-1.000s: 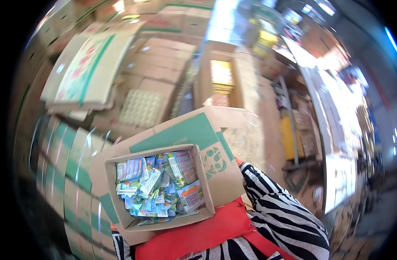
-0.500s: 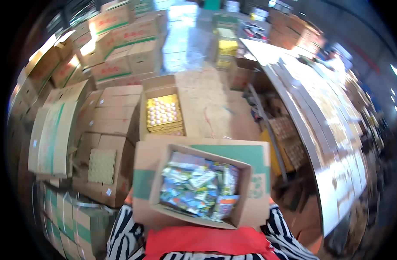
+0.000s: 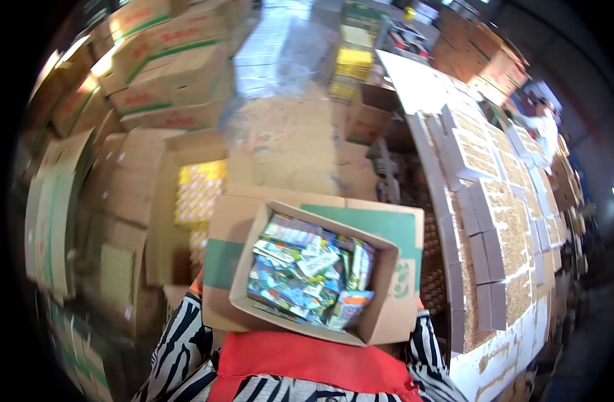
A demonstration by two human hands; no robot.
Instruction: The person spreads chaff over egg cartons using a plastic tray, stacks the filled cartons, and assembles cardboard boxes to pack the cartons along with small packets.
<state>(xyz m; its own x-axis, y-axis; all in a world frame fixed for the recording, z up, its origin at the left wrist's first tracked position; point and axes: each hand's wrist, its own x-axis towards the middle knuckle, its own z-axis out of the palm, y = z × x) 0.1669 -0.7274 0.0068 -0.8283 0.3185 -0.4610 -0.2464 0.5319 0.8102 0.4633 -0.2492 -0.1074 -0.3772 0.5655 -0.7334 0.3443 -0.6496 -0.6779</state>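
Note:
A flat cardboard carton (image 3: 237, 218) with green printing is held level in front of my red apron. On top of it rests a smaller open box (image 3: 380, 295), slightly turned, full of colourful printed packets (image 3: 307, 264). At the carton's left side, only a sliver of my left hand (image 3: 197, 284) shows beside the striped sleeve. My right hand (image 3: 420, 305) is at the right side, almost wholly covered by the carton. The fingers of both hands are hidden.
Stacked cartons (image 3: 180, 80) stand at the upper left. An open carton (image 3: 158, 241) at the left holds yellow egg trays (image 3: 201, 191). Along the right runs a long table (image 3: 481, 378) with white boxes of brown grainy material (image 3: 511, 268). A person (image 3: 543, 127) is beyond it.
The view has swung from the left stacks toward the right table and moved forward. The carton and packet box, first tilted, now lie more level before me. The egg-tray carton has shifted left in view.

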